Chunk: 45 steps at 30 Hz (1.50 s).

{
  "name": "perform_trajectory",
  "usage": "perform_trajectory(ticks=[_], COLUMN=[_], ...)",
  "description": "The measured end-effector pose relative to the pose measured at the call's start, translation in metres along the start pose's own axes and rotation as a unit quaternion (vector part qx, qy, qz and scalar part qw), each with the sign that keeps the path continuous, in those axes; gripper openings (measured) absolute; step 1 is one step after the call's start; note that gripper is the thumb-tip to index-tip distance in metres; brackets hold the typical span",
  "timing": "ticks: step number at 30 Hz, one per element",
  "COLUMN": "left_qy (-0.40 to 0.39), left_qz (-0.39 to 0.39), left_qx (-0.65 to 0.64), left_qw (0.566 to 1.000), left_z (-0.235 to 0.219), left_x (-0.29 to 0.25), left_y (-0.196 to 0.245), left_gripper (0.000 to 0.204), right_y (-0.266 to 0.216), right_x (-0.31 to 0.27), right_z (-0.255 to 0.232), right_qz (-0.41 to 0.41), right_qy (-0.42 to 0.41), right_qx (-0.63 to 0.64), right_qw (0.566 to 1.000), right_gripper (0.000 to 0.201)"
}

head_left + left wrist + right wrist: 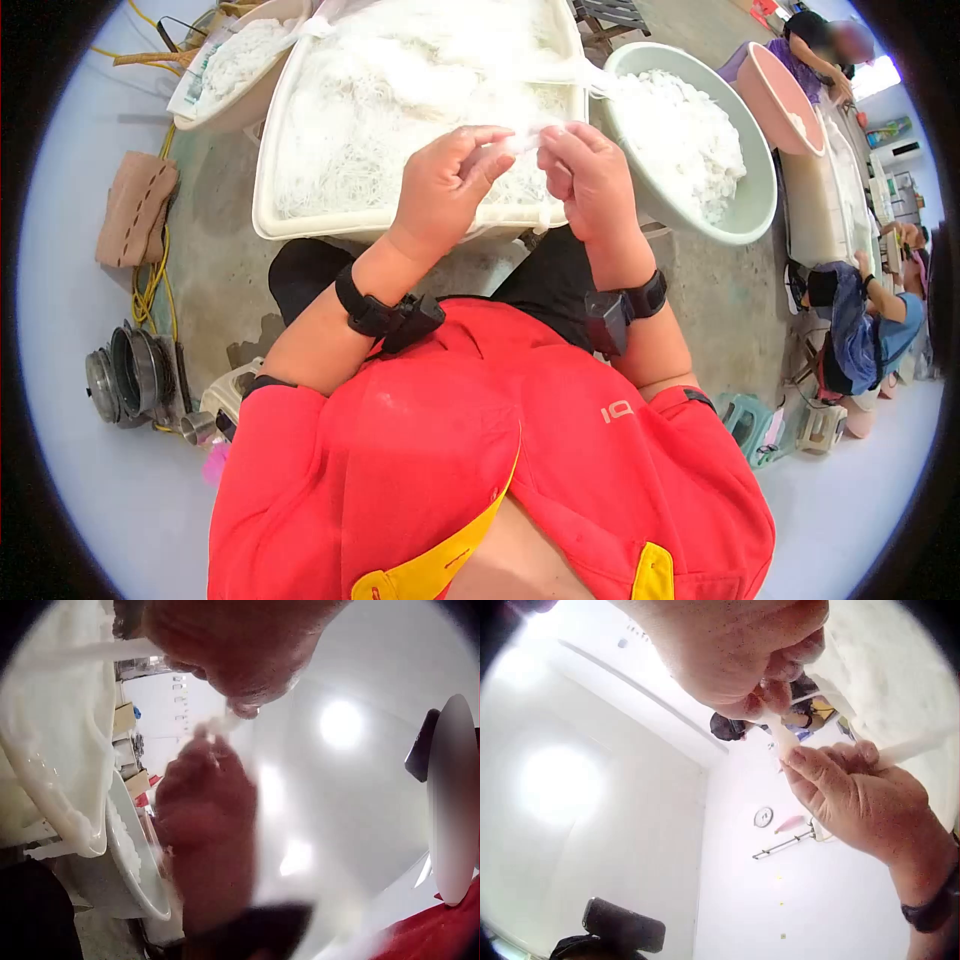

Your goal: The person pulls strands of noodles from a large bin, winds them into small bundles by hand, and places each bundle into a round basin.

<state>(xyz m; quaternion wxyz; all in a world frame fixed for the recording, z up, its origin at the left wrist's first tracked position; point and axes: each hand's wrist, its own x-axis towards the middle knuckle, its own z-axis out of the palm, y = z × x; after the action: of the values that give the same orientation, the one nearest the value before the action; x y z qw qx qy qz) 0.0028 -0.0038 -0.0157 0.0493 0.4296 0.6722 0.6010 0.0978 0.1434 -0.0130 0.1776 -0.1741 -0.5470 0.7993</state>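
Pinched between left hand (445, 185) and right hand (592, 182), in front of the body and, in the head view, against the near part of a large whitish tray (264, 205): a small white piece (782, 736). Thin and narrow in look, a little see-through, more milky than bright. In the right wrist view, stretched like a short strip from one hand to the other, slanting, with both ends hidden by the fingers. Smooth to the eye; exact thickness not possible to tell. In the left wrist view, too blurred for finer detail.

On both hands, fingers curled and grasping the piece: on the left, between thumb and forefinger at one end; on the right, by the fingertips at the other end.

Inside the tray, a wide heap of white strands (400, 100), very fine and tangled. Just beside it, on the right, a pale green bowl (756, 195) with a clumped white mass (680, 135). On the left, a pale basin (260, 95) with more white material.
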Motion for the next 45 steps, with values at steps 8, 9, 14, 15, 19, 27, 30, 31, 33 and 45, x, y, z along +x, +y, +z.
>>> perform_trajectory(ticks=[8, 9, 14, 15, 19, 27, 30, 31, 33, 45], left_qy=[0.003, -0.043, -0.219, -0.246, -0.184, -0.072, -0.056, -0.053, -0.018, -0.064], left_qz=[-0.015, -0.053, -0.182, -0.197, -0.063, -0.182, -0.193, -0.189, -0.196, -0.202], left_qx=[0.004, -0.037, -0.187, -0.214, 0.005, -0.407, -0.528, -0.559, -0.571, -0.250], left_qw=[1.000, 0.997, 0.940, 0.925, 0.981, 0.892, 0.825, 0.806, 0.797, 0.945], left_z=[0.002, 0.003, 0.010, 0.010, 0.014, -0.014, -0.011, -0.010, -0.018, -0.019], left_x=[0.000, -0.002, -0.020, -0.021, -0.012, 0.014, 0.029, 0.033, 0.038, -0.031], left_y=[-0.003, -0.006, -0.025, -0.027, -0.022, -0.018, 0.003, 0.009, 0.019, -0.013], left_gripper=[0.027, 0.028, 0.026, 0.023, 0.019, 0.026, 0.031, 0.033, 0.030, 0.019], right_y=[0.012, 0.015, 0.010, 0.013, 0.006, 0.008, 0.021, 0.031, 0.029, -0.005], right_x=[-0.005, -0.002, 0.003, 0.003, -0.001, 0.035, 0.024, 0.020, 0.009, 0.010], right_z=[0.013, 0.011, 0.015, 0.008, -0.007, -0.106, -0.022, -0.004, 0.018, 0.033], right_qz=[-0.017, -0.037, -0.016, 0.002, 0.005, -0.211, -0.173, -0.125, -0.094, -0.107], right_qy=[-0.115, -0.084, -0.056, -0.092, -0.113, 0.315, 0.033, -0.057, -0.230, -0.178], right_qx=[-0.115, -0.030, 0.321, 0.362, 0.279, -0.663, -0.200, -0.115, -0.158, -0.233], right_qw=[0.987, 0.995, 0.945, 0.928, 0.953, 0.645, 0.964, 0.984, 0.956, 0.950], right_gripper=[0.032, 0.030, 0.028, 0.029, 0.023, 0.035, 0.036, 0.037, 0.033, 0.013])
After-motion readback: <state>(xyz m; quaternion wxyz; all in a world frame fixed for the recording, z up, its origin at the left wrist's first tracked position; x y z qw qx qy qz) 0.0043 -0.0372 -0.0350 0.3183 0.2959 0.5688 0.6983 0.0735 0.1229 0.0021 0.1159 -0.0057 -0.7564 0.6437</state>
